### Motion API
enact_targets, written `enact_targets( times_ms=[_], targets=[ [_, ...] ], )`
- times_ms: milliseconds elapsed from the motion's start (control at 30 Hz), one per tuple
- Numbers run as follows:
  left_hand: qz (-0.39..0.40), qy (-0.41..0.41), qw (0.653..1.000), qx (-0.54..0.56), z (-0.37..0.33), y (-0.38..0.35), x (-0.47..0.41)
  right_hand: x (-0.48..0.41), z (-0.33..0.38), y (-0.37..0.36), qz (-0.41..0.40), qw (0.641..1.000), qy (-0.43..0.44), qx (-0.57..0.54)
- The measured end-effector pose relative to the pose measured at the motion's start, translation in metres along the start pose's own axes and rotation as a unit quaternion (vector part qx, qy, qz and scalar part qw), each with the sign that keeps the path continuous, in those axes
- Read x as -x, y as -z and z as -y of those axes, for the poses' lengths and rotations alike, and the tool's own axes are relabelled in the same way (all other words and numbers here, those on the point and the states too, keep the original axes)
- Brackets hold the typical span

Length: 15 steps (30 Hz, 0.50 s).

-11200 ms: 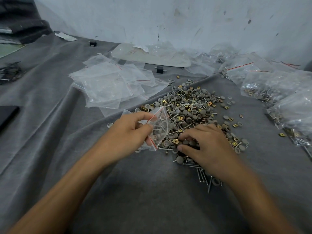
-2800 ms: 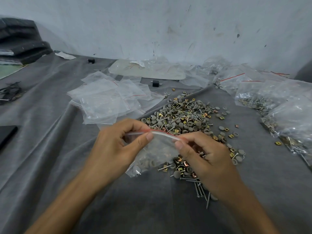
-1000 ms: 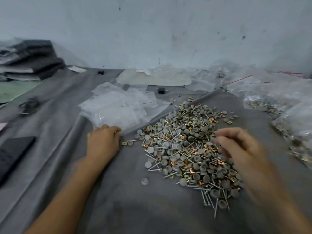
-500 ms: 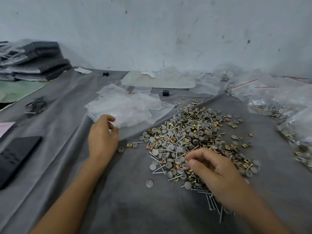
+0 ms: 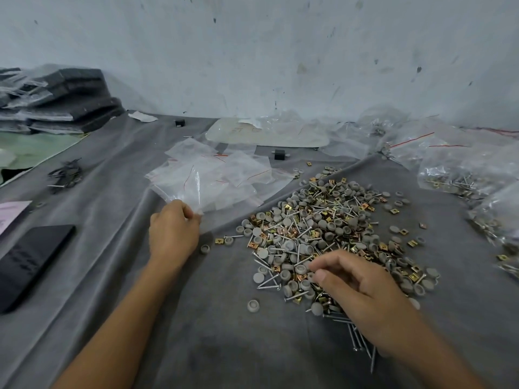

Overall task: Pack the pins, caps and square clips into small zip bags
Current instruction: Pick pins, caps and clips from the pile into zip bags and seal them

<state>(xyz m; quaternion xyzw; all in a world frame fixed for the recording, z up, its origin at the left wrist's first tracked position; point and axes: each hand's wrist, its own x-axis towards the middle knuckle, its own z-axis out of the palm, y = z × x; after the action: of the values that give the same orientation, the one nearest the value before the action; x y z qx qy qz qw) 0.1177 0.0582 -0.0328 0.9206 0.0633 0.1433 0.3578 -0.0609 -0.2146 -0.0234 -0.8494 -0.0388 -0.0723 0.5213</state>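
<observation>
Right now the person seems to be starting on a fresh bag. The mixed parts are lying in one heap [image 5: 323, 228] on the grey cloth [image 5: 224, 346] covering the tabletop: grey caps [image 5: 253, 305], silver pins [image 5: 361, 342] and brassy square clips [image 5: 402, 231], all tangled together. The left hand [image 5: 174, 234], to the left of the heap, is pinching the near corner of an empty zip bag [image 5: 196, 189] between curled fingers and thumb, holding it a little raised off the stack of bags [image 5: 241, 178] lying at the heap's far-left edge. The right hand [image 5: 365, 293] is hovering over the heap's near edge, fingers curled, thumb and forefinger drawing together at a cap. Whether a piece is actually being pinched cannot be told. Filled bags [image 5: 455, 178] are sitting to the right of the heap.

Doing this step well is likely coming down to freeing one bag only. The thin film is probably clinging to its neighbours, so a rubbing pinch at the corner is looking wiser than a grab. Bringing the bag's mouth just beside the heap is going to shorten every trip. The pins are looking apt to snag the film, so feeding them head first is seeming sensible. Picking from the heap's loose fringe is looking easier than digging into the tangle.
</observation>
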Motion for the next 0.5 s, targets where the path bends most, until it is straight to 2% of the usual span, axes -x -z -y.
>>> enact_targets(
  times_ms=[233, 400, 500],
  targets=[
    [0.048, -0.053, 0.997, 0.0, 0.001, 0.0, -0.001, 0.002, 0.003, 0.001, 0.013, 1.0, -0.005, 0.007],
    [0.046, -0.033, 0.998, -0.01, 0.002, -0.004, 0.001, 0.003, 0.009, 0.001, 0.026, 1.0, -0.013, -0.005],
    [0.04, -0.059, 0.997, -0.012, -0.007, 0.003, 0.007, 0.004, 0.012, 0.002, 0.028, 0.999, -0.021, 0.003]
  ],
)
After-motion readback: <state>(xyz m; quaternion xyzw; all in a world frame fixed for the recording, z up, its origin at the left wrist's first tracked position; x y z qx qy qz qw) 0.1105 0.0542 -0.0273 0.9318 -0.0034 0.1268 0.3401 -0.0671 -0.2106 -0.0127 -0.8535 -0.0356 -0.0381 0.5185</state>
